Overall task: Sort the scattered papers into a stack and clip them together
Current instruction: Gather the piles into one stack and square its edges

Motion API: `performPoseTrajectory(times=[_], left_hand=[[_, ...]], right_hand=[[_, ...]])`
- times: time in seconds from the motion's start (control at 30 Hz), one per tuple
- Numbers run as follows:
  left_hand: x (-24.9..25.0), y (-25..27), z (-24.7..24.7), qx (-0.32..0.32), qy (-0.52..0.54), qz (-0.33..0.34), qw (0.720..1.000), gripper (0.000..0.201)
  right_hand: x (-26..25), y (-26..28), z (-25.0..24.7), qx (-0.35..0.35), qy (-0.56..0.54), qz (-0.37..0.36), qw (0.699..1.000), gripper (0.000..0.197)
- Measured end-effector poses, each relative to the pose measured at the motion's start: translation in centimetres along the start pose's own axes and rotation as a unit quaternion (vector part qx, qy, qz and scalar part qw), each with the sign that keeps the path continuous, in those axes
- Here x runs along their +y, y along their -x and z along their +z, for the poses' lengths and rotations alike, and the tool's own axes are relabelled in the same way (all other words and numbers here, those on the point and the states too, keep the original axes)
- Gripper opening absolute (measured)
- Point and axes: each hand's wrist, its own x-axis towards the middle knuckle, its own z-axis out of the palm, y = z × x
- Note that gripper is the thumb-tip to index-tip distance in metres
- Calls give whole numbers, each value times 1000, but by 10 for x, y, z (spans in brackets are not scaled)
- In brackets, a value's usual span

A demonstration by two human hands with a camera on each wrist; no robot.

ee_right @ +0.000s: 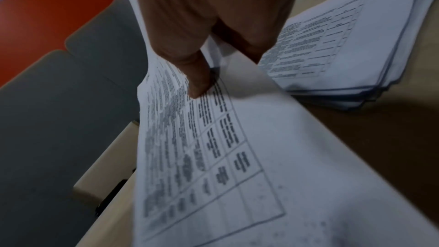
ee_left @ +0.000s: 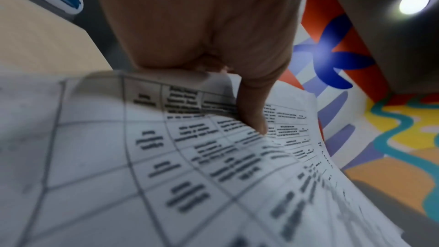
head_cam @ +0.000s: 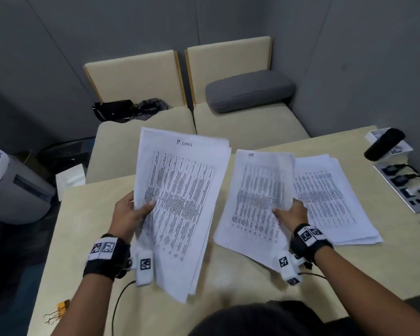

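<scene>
My left hand (head_cam: 136,209) grips a thick bundle of printed sheets (head_cam: 180,202) by its left edge, thumb on top, and holds it tilted above the table; the top sheet has handwriting at its head. In the left wrist view the thumb (ee_left: 254,112) presses on the printed table of that bundle (ee_left: 166,166). My right hand (head_cam: 289,212) pinches a smaller set of sheets (head_cam: 255,197) lifted off the desk, thumb (ee_right: 197,82) on the print. A third pile of papers (head_cam: 335,202) lies flat on the table to the right. Binder clips (head_cam: 57,311) lie at the table's near-left corner.
The beige table (head_cam: 87,226) has a power strip panel (head_cam: 405,187) and a black case on a white box (head_cam: 383,144) at its right end. Beyond stand two cream sofa seats (head_cam: 204,122) with a grey cushion (head_cam: 250,93) and a black bag (head_cam: 117,110). A grey machine (head_cam: 10,185) stands left.
</scene>
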Motion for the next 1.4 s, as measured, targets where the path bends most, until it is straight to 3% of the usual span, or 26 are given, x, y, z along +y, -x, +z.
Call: performPoseTrajectory(times=[0.1, 0.17, 0.27, 0.37, 0.4, 0.47, 0.5, 0.57, 0.63, 0.73, 0.93, 1.1, 1.27, 1.4], left_hand=[[1, -4, 36, -10, 8, -16, 1000, 23], [-12, -8, 61, -30, 12, -58, 998, 23], [-34, -7, 93, -85, -8, -129, 988, 39], [-53, -4, 110, -54, -14, -167, 984, 48], [-56, -1, 113, -43, -17, -177, 983, 50], [-60, 2, 112, -49, -56, -163, 984, 50], [-61, 3, 111, -58, -80, -141, 985, 45], [-52, 6, 111, -64, -98, -96, 988, 36], [-31, 9, 116, -58, -54, -64, 995, 31], [10, 7, 119, -41, 31, -12, 999, 28], [55, -4, 103, -64, 81, 82, 991, 47], [31, 6, 94, -77, 14, 96, 992, 55], [35, 12, 93, -73, 34, 125, 989, 43], [37, 5, 98, -62, 41, 109, 991, 29]], right_hand=[[-9, 12, 14, -42, -30, -30, 998, 36], [-12, 17, 22, -111, -81, -41, 990, 34], [-24, 28, 28, -210, -107, -44, 971, 41], [-27, 31, 30, -249, -95, -28, 963, 31], [-26, 34, 28, -254, -113, -2, 961, 36], [-12, 27, 28, -261, -169, 56, 949, 73], [-7, 24, 28, -278, -205, 69, 936, 81], [-20, 36, 23, -305, -251, 41, 918, 75], [-39, 43, 20, -287, -230, -21, 929, 68], [-66, 42, 17, -222, -186, -121, 950, 39], [-103, 46, 8, -196, -173, -222, 939, 31], [-87, 53, 15, -216, -166, -227, 935, 46], [-90, 59, 17, -222, -191, -266, 919, 55], [-112, 64, 10, -154, -178, -328, 915, 57]])
